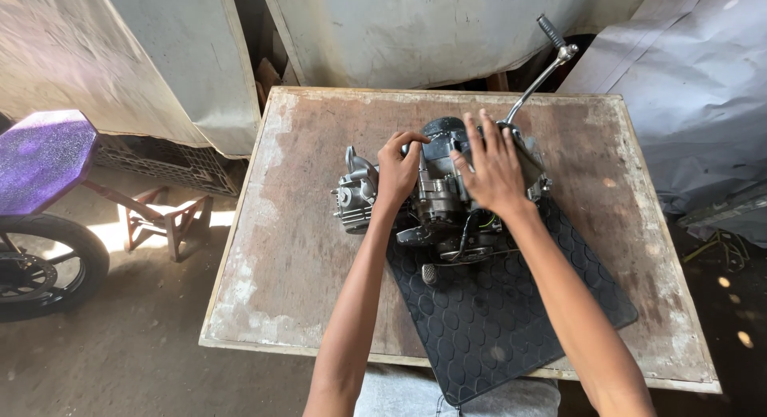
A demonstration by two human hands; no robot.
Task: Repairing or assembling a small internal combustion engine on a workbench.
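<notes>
**Both hands on the small engine at the middle of the wooden table**

I see a small motorcycle engine (435, 189) sitting near the centre of a worn wooden table (296, 249), slightly toward the far edge. Its lower end rests on the upper corner of a black rubber mat (487, 321) with a hexagon pattern, which runs from the engine down to about 6 o'clock and overhangs the near edge of the table.

My left hand (397, 169) is on the engine's left part, fingers curled down over the top of the casing, the fingertips pressing on the dark cover. It looks like a gripping hold rather than a flat rest. My right hand (491, 168) lies over the engine's right side with the fingers spread and extended, palm down against the housing; it is not clenched, and I cannot tell whether it grasps anything beneath.

From the engine's right side a metal kick lever (537, 80) rises toward 1 o'clock, ending in a dark ribbed grip beyond the table's far edge. The finned cylinder end points toward 9 o'clock.

Off the table at 9 o'clock stand a purple seat-like top (44, 157), a motorcycle wheel (44, 265) and a small wooden stand (168, 221).
</notes>
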